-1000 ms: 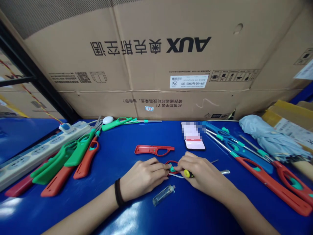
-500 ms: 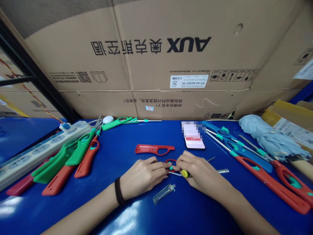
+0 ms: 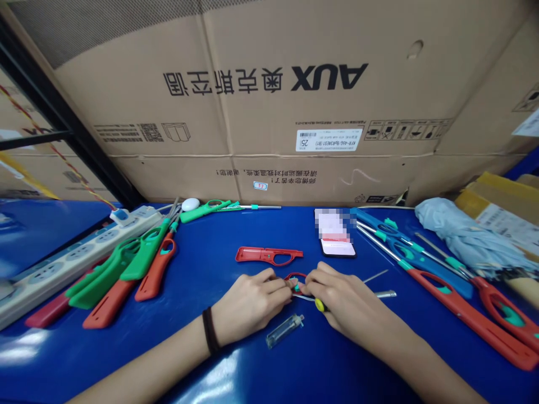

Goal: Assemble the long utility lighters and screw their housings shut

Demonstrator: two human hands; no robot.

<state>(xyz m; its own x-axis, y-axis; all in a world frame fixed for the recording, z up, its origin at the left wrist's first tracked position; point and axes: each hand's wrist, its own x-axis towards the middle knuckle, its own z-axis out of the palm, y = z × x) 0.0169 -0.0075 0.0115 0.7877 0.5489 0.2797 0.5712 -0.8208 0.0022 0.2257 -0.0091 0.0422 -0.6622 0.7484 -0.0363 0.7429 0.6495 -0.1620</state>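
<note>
**Both hands pinched close over a small red loop**

On a blue work table [image 3: 202, 264], before a printed AUX carton [image 3: 286, 112], the left hand [image 3: 250, 306] and right hand [image 3: 351, 303] nearly meet at a red loop [image 3: 296, 275]. The right hand closes over a yellow-handled screwdriver [image 3: 320, 304], its shaft hidden; fingers partly cover the loop.

The head camera looks forward and down across the blue table [image 3: 202, 264] from its near edge, close above the left hand [image 3: 250, 306] and right hand [image 3: 349, 303], facing a cardboard box [image 3: 269, 101] past the far edge.
</note>
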